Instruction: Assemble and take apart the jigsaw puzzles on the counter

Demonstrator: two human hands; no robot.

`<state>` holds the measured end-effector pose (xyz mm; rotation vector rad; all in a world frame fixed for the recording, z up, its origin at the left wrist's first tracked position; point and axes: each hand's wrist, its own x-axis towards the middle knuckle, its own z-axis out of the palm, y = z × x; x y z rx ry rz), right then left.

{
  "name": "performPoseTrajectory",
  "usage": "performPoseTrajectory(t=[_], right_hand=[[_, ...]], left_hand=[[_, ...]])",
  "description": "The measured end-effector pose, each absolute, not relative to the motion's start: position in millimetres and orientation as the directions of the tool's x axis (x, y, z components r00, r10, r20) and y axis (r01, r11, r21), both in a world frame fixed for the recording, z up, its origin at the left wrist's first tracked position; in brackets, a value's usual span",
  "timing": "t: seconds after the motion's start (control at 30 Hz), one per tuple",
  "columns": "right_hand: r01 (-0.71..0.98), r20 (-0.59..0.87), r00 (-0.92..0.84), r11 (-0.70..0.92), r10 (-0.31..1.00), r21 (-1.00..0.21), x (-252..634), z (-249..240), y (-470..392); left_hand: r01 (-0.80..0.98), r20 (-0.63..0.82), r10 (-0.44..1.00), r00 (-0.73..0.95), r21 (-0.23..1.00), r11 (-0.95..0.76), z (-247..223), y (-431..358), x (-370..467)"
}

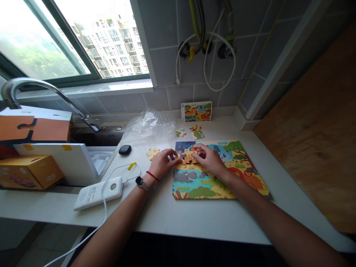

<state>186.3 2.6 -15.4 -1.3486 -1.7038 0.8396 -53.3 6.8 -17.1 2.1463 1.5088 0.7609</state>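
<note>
Starting at my right hand (210, 160), I see its thumb and index finger curled close together at the orange spotted section (189, 160) of the jigsaw (204, 191); I cannot tell whether they grip a piece. My left hand (163, 160) is part open, a gap between thumb and index finger, thumb tip at that section's 9 o'clock edge, with no clear hold.

The jigsaw lies flat on the table (167, 218) beneath my right hand. Its pieces look like light, stiff card: I judge them smooth, easy to slide, and likely to crease at the tabs. I'd take 1 by opposite edges and press with flat pads.

From between my hands, 2 loose clusters (180, 132) (197, 132) lie near 12 o'clock, below an upright picture card (196, 112); its small corner mark is unreadable. Another loose cluster (152, 153) is at 9 o'clock, with a black case (125, 150) beyond. Clear plastic wrap (150, 124) sits at 10 o'clock.

The white power bank (98, 193), at 8 o'clock, carries print too small to read, and its cable has a yellow tag (131, 166). I can make out no brand name anywhere.
</note>
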Motion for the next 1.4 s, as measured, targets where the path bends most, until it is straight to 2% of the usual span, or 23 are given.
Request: performPoseTrajectory(t=[0.37,0.9,1.07,1.23,1.4], right_hand=[[0.56,0.279,-0.158,0.318,0.947,-0.765,189.1,-21.9,5.1],[0.539,0.25,-0.219,0.33,0.943,-0.775,190.8,-16.0,0.3],[0.552,0.313,-0.293,0.428,0.903,-0.716,190.1,-16.5,-1.5],[0.564,0.296,-0.437,0.515,0.85,-0.646,189.4,-19.4,-2.3],[0.59,0.321,-0.485,0.575,0.813,-0.566,190.8,-18.0,-2.5]], left_hand=[[0.724,0.214,0.936,0.279,0.594,-0.351,-17.8,7.7,-54.2],[0.727,0.211,0.925,0.315,0.574,-0.378,-11.3,5.5,-52.1],[0.724,0.215,0.924,0.316,0.575,-0.381,-11.6,5.0,-51.8],[0.725,0.217,0.923,0.319,0.571,-0.385,-13.3,5.4,-52.6],[0.728,0.216,0.924,0.315,0.569,-0.382,-15.0,5.8,-53.6]])
